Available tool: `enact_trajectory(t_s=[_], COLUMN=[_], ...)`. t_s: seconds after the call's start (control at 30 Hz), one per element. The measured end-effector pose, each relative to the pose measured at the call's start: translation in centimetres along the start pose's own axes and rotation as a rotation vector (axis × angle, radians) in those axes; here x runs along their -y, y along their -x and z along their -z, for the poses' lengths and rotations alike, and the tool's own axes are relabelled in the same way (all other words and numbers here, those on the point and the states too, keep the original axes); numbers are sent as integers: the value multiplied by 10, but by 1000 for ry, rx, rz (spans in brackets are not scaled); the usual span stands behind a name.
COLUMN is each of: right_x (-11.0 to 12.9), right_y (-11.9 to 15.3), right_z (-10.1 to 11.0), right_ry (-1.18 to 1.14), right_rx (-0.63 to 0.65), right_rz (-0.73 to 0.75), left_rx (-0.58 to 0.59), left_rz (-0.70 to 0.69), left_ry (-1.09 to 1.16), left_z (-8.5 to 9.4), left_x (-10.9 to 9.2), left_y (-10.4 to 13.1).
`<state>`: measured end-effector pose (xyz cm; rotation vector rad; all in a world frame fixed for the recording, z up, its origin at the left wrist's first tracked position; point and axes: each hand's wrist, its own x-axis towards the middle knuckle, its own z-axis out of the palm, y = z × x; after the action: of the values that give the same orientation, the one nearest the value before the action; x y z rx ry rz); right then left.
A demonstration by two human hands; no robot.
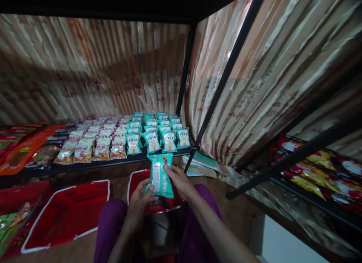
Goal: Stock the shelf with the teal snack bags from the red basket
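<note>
Teal snack packet was held in front of the black shelf, small-print side up, left hand pinching its lower left side, right hand gripping its right edge, red basket below. Step in hand, as judged: steadying and turning one packet two-handed; next move seemed to call for a light grip, sparing the puffed film. Beyond, matching teal packets ranged in rows beside white-and-red packets

The held packet is teal and white, the trousers purple.
</note>
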<state>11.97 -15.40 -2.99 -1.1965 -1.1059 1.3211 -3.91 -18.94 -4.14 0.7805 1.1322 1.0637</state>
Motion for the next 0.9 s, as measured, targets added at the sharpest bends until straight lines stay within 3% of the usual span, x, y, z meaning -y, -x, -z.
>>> enact_trajectory(t_s=[0.3,0.43,0.77,0.9], right_x=[27,27,15,12], right_y=[30,33,37,35], right_z=[-1,-1,-8,-4], right_ry=[-105,-85,-103,-48], right_rx=[46,18,-95,-109], right_rz=[64,83,18,20], left_rx=[-109,-134,-83,-23], left_rz=[-64,-108,-111,-127], left_ry=[-53,-65,-20,-16], left_z=[-22,-29,-26,-19], left_x=[-6,-6,1,-9], left_y=[22,29,42,41])
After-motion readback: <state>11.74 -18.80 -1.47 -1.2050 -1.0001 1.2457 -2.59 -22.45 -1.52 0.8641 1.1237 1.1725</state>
